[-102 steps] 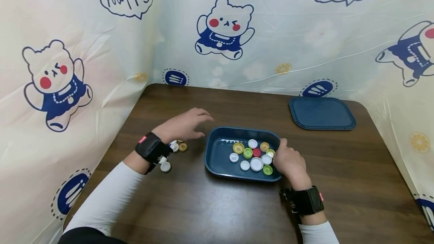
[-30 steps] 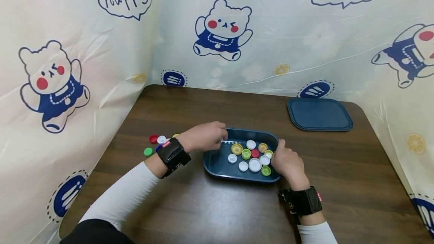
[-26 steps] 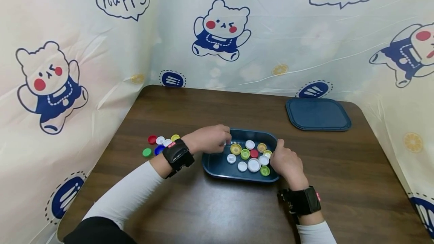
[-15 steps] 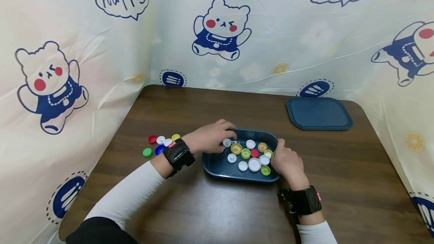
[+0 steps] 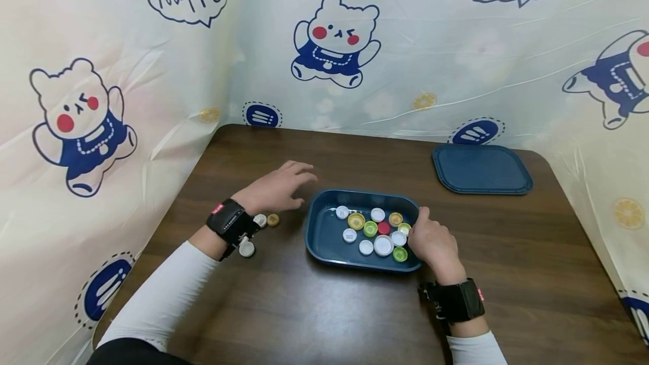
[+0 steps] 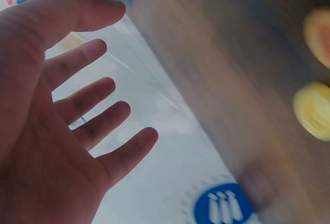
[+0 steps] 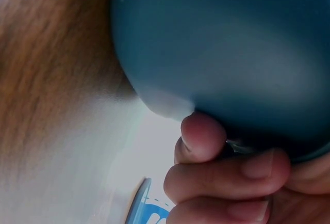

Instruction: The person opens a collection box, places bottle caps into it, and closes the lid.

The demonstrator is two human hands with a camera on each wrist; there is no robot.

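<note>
My left hand (image 5: 278, 189) hovers over the table just left of a dark blue tray (image 5: 321, 241). Its fingers are spread and loosely bent, and the left wrist view shows a bare palm (image 6: 46, 167). Around the tray's right rim, the fingers and thumb of my right hand (image 5: 435, 243) are curled; the right wrist view has those fingers (image 7: 227, 175) against the tray's wall (image 7: 221, 43). Several round plastic bottle caps lie in the tray: a white cap (image 5: 342, 212) at the back left, plus others in green, gold and red (image 5: 383, 228).
Loose caps lie beside my left wrist, among them a white cap (image 5: 247, 249) and a gold cap (image 5: 273, 219); my forearm hides others. A flat blue lid (image 5: 481, 170) lies at the back right. A printed curtain (image 5: 405, 44) borders the table (image 5: 304, 320).
My left hand released a white cap at the tray's back left, then withdrew leftward and opened. The right hand keeps its hold on the tray rim.
</note>
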